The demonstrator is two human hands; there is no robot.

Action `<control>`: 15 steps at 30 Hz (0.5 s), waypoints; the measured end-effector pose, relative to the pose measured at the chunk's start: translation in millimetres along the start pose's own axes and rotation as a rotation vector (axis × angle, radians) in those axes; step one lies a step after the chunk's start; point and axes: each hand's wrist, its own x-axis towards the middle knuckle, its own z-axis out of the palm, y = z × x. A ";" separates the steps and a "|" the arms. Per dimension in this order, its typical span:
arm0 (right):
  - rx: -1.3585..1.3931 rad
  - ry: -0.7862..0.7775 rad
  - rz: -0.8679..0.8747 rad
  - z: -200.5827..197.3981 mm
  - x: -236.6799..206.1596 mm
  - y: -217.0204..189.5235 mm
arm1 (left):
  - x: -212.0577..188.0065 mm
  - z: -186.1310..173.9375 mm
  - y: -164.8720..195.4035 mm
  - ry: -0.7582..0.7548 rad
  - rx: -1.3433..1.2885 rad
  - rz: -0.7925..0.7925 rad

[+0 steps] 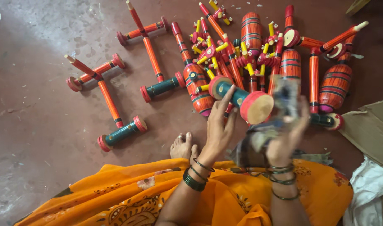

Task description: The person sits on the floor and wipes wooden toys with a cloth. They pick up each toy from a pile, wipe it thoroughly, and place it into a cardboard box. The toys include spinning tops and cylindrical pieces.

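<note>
My left hand point(218, 125) grips a dark green wooden axle piece point(240, 99) with red wheel ends, held level above my lap. Beside the axle's big bare-wood end, my right hand point(286, 134) clutches a crumpled, stained cloth point(283, 97) that is blurred. Both wrists wear dark bangles. Just beyond the hands lies a heap of red, striped wooden toy carts with yellow pegs point(250, 54).
Three finished red push-toys with green axles point(116, 104) lie spread on the dark red floor at left. Torn cardboard point(371, 129) and white cloth point(369, 192) sit at right. My orange garment point(158, 196) and bare foot point(182, 146) fill the bottom.
</note>
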 end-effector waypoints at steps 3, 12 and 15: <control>0.173 -0.156 0.089 24.7 -11.7 5.5 | -1.1 2.0 -0.7 0.012 -0.082 -0.055; 0.040 -0.432 0.115 27.6 -27.4 12.1 | -6.8 10.2 8.1 0.124 -0.496 -0.089; 0.071 -0.484 -0.068 32.9 -30.9 18.1 | -6.9 9.3 12.7 0.129 -0.505 -0.048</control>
